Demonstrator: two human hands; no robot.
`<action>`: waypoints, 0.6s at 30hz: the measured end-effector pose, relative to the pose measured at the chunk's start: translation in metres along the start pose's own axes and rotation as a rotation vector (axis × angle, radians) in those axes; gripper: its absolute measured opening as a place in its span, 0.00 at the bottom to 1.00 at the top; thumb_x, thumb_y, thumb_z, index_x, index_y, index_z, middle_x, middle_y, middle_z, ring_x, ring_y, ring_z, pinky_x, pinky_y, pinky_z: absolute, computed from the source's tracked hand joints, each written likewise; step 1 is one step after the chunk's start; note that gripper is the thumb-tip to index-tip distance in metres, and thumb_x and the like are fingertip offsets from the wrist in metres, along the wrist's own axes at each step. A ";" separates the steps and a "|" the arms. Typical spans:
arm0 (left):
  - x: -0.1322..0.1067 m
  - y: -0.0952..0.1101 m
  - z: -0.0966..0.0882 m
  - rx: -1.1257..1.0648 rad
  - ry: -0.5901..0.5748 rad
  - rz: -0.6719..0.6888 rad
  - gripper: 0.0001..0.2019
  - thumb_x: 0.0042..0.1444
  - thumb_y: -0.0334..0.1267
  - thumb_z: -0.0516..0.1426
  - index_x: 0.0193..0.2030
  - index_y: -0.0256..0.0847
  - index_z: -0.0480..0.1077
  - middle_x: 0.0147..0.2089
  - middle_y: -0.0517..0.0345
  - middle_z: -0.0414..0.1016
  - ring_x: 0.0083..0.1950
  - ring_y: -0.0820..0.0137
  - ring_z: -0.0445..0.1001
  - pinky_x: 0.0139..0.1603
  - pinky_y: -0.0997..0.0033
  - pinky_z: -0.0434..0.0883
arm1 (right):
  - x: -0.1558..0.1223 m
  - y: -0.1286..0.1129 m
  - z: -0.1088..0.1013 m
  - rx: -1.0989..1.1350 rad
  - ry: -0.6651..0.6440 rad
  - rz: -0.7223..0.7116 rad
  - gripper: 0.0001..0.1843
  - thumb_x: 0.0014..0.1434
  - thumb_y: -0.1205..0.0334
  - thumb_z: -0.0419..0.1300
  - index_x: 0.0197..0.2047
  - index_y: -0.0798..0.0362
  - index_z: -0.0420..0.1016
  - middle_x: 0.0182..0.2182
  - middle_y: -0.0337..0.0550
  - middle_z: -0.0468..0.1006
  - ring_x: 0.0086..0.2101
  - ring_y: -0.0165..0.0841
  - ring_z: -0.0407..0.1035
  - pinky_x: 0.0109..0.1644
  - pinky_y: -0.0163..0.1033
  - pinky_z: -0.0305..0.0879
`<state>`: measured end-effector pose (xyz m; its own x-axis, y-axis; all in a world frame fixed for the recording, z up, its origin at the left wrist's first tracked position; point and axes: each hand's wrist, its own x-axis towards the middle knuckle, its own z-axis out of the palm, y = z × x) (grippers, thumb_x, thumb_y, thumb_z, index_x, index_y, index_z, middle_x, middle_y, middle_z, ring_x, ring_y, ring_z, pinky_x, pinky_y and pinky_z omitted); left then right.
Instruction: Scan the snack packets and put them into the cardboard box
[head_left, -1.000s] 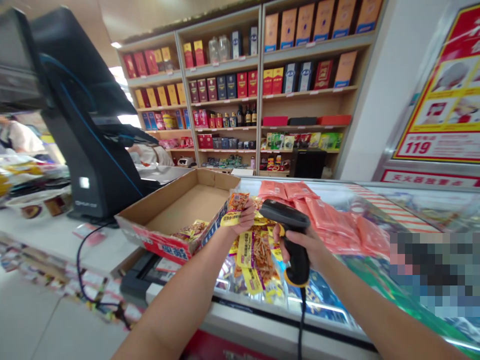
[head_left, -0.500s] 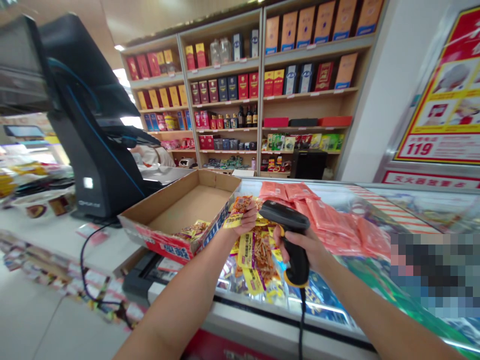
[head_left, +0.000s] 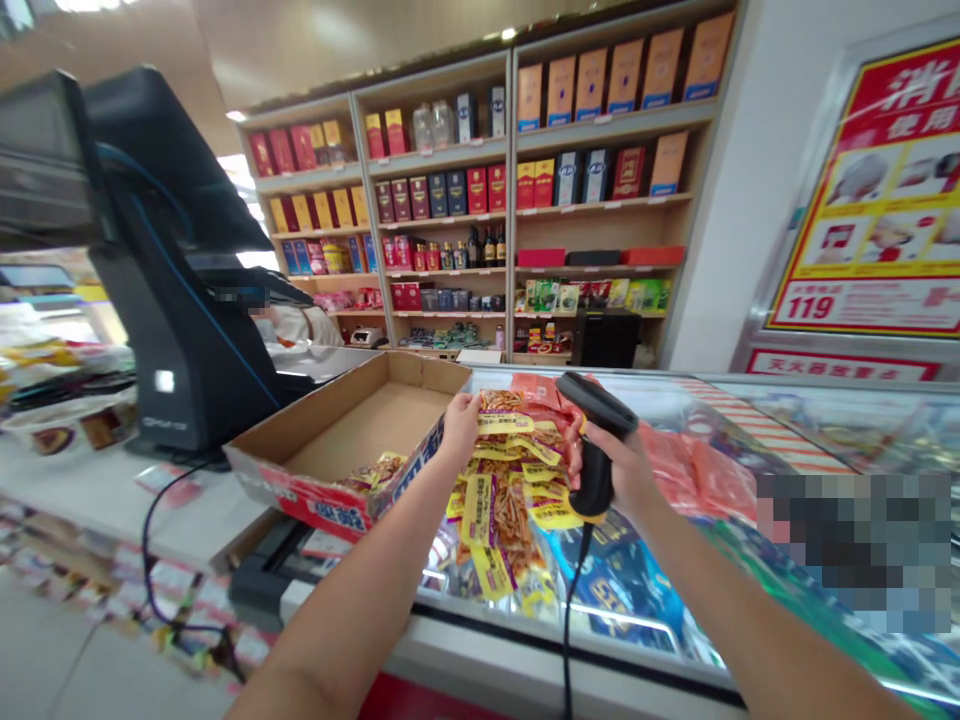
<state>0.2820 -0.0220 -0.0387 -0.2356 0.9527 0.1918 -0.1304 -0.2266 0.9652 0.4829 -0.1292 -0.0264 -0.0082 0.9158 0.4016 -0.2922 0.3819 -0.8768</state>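
Note:
My left hand (head_left: 460, 428) is closed at the near right wall of an open cardboard box (head_left: 341, 405). Its fingertips pinch the left edge of a snack packet (head_left: 501, 402), above a pile of similar yellow-and-purple snack packets (head_left: 491, 520) on the glass counter. My right hand (head_left: 628, 462) is wrapped round the handle of a black barcode scanner (head_left: 598, 405), held tilted over the right side of the pile. From the handle's base a black cable hangs down. A few more packets (head_left: 375, 470) lie in the near end of the box.
Pink-red plastic packages (head_left: 697, 465) lie on the glass-topped counter behind the scanner. To the left stands a black checkout terminal (head_left: 180, 300), with a cable (head_left: 150, 560) drooping over the counter edge. Shelves (head_left: 450, 225) of boxed goods and bottles line the back wall.
The packet in my left hand has turned and moved slightly right, onto the pile. My right hand has raised the scanner a little and tilted it. The view has shifted slightly.

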 end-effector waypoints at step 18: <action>0.038 0.090 -0.145 1.322 -0.508 -0.311 0.23 0.26 0.41 0.69 0.34 0.38 0.73 0.30 0.49 0.78 0.30 0.59 0.77 0.28 0.66 0.73 | 0.003 0.009 0.000 -0.019 0.018 0.050 0.17 0.49 0.47 0.66 0.27 0.54 0.73 0.14 0.41 0.74 0.13 0.31 0.66 0.16 0.34 0.62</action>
<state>0.1218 -0.0357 0.0299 0.0328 0.9588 -0.2822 0.9216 0.0802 0.3797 0.4801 -0.1228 -0.0325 -0.0052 0.9356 0.3530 -0.2736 0.3382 -0.9004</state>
